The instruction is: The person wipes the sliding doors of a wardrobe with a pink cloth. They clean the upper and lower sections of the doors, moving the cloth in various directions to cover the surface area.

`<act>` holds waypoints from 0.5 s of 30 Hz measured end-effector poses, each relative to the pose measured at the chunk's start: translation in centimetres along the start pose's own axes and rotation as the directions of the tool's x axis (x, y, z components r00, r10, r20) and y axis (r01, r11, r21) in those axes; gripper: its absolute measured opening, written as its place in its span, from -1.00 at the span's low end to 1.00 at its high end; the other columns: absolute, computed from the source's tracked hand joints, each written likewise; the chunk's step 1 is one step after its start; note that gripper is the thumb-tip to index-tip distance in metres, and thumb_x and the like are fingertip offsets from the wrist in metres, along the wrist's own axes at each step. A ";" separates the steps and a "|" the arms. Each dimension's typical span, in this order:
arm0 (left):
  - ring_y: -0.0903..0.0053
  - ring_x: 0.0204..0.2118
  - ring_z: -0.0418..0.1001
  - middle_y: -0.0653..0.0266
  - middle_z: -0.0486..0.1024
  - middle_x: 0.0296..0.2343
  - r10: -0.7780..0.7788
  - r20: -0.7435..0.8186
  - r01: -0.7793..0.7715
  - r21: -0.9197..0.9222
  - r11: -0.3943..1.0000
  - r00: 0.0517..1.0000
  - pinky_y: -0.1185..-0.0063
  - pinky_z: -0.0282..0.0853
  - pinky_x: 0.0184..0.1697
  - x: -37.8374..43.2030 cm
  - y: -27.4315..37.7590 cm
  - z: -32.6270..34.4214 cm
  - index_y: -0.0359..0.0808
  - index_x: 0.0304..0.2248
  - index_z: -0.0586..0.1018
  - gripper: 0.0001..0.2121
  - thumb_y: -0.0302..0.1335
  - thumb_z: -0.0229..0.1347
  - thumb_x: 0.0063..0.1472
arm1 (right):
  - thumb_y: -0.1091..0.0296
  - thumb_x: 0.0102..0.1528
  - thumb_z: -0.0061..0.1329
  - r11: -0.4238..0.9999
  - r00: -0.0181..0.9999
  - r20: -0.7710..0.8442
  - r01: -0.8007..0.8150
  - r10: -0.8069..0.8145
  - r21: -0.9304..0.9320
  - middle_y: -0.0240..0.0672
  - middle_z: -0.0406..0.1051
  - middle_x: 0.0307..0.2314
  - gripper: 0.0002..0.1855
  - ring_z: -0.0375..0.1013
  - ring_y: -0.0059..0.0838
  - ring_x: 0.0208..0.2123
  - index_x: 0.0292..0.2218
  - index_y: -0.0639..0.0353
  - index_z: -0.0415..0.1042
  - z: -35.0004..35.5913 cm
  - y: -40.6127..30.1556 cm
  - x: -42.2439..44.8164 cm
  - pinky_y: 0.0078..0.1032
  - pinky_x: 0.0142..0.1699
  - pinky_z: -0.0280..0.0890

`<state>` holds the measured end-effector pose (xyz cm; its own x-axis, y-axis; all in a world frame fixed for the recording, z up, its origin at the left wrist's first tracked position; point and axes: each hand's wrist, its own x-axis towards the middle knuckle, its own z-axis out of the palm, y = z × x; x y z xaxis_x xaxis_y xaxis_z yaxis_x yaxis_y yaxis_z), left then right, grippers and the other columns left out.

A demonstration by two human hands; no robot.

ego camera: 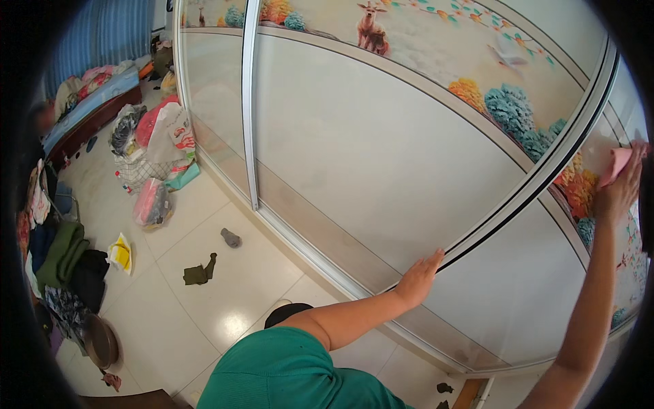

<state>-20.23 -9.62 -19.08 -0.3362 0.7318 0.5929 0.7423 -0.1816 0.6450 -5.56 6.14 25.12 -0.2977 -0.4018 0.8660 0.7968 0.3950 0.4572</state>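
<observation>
My right hand point(615, 191) is raised at the far right, pressed against the printed panel of a sliding wardrobe door point(511, 301). Under its fingers is a folded pink cloth point(614, 164). Lower down, my left hand point(420, 278) lies flat on the wardrobe, fingertips touching the silver upright frame point(503, 204) between two doors; it holds nothing. The middle door point(378, 138) is glossy white with a printed band of deer, trees and blossom.
Socks point(231, 238) and a dark green cloth point(198, 273) lie on the tiled floor point(173, 312). Stuffed plastic bags point(166, 135) stand by the wardrobe's far end. At left are piled clothes point(61, 255), a brown round stool point(100, 341) and a bed point(97, 99).
</observation>
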 end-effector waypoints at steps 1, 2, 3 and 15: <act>0.15 0.15 0.28 0.02 0.11 0.22 -0.017 -0.005 0.017 -0.018 1.000 1.000 0.24 0.11 0.27 -0.2 -0.1 -0.3 -0.34 0.28 -0.08 -0.33 -0.60 -0.04 0.25 | 0.26 0.12 -0.04 1.000 0.999 0.033 -0.024 0.023 0.016 -0.27 -0.11 0.31 -0.16 -0.18 -0.20 0.36 0.33 0.00 -0.13 0.0 -2.2 -1.3 0.00 0.32 -0.16; 0.15 0.14 0.29 0.02 0.11 0.22 -0.026 -0.005 0.026 -0.042 0.999 1.000 0.25 0.12 0.26 -0.2 -0.1 -0.3 -0.35 0.27 -0.08 -0.33 -0.61 -0.04 0.25 | 0.26 0.09 -0.02 0.999 0.997 0.067 -0.042 0.041 0.019 -0.28 -0.13 0.32 -0.13 -0.20 -0.18 0.36 0.33 0.02 -0.14 -0.4 -4.2 -2.4 0.02 0.32 -0.18; 0.13 0.14 0.29 0.01 0.13 0.21 -0.022 -0.011 0.022 -0.049 0.999 1.000 0.26 0.13 0.26 -0.2 -0.1 -0.2 -0.34 0.28 -0.08 -0.33 -0.61 -0.04 0.24 | 0.25 0.08 -0.03 0.995 0.994 0.110 -0.016 0.005 0.101 -0.33 -0.15 0.33 -0.11 -0.21 -0.19 0.37 0.34 0.01 -0.17 -1.3 -6.6 -3.9 0.00 0.35 -0.28; 0.01 0.02 0.34 -0.14 0.34 0.02 -0.086 -0.012 0.085 -0.104 0.991 0.996 0.27 0.25 0.10 -0.6 -0.4 0.0 -0.27 0.29 -0.07 -0.29 -0.64 -0.02 0.21 | 0.42 0.14 -0.19 0.948 0.975 0.198 0.032 -0.099 0.318 -0.17 0.02 0.26 -0.36 0.02 -0.06 0.29 0.25 0.12 0.11 -1.7 -5.7 0.7 -0.12 0.32 -0.08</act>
<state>-20.35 -9.92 -19.72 -0.4061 0.7367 0.5407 0.6471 -0.1860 0.7394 -9.44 2.25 22.79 -0.4734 -0.2670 0.8394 0.5787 0.6242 0.5249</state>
